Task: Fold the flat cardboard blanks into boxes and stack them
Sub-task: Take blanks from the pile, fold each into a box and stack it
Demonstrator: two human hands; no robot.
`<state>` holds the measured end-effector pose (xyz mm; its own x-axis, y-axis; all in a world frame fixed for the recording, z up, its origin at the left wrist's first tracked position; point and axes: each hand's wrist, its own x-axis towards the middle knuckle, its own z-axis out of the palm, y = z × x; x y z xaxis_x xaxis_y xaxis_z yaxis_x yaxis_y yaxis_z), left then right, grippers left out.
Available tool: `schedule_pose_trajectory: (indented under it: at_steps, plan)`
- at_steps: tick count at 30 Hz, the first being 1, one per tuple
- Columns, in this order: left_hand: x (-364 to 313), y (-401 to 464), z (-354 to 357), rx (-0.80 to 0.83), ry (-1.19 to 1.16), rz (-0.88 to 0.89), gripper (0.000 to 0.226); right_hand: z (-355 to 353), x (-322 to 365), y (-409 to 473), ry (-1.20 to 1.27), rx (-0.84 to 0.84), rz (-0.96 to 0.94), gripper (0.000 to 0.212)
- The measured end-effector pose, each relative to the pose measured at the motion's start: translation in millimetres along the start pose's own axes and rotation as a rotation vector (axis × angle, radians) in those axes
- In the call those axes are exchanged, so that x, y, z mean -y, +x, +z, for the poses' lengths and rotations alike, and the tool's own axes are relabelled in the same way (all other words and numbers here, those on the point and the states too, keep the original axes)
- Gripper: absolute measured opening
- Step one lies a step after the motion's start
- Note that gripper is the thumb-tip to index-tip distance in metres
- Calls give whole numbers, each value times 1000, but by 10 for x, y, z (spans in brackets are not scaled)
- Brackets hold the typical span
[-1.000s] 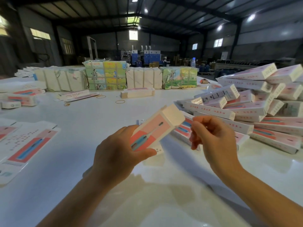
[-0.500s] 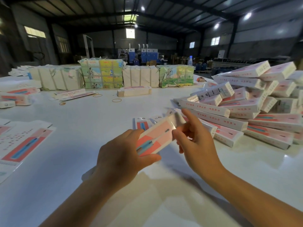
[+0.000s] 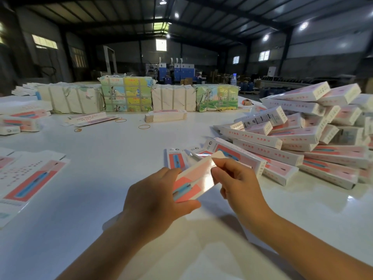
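The left hand point(image 3: 155, 201) gripped a pink-and-white box point(image 3: 194, 179), thumb underneath. The right hand point(image 3: 240, 184) pinched its far flap between the fingers point(image 3: 219, 161). Its print was too blurred to read.

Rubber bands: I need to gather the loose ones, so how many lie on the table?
3 that I can make out: one by the far blanks, one mid-table, one further left. Others may be hidden under cardboard.

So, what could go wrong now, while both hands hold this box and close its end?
1. The right hand pinches the far end of the box; too hard a pinch might crease the flap.
2. The heap of finished boxes leans loosely to the right; adding this box carelessly could make some slide.
3. Flat blanks lie near the left forearm, which might sweep them aside.
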<state>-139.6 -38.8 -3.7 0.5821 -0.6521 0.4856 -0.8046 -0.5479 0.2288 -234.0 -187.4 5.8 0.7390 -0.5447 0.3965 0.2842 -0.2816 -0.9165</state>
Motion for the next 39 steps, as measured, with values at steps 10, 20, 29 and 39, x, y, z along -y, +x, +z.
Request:
schedule_pose_trajectory:
  at_steps: [10,20,29,39]
  plan:
    - [-56,14,-1,-21,14,-79,90,-6,-6,88,-305,-168,-145,40]
    - [-94,-7,18,34,-78,-11,93,-27,-106,167,573,133,207,21]
    - [-65,-19,2,14,12,-2,90,-78,-120,86,-387,176,-271,29]
    - [-61,-8,-46,-62,104,10,96,-51,-18,122,284,132,132,35]
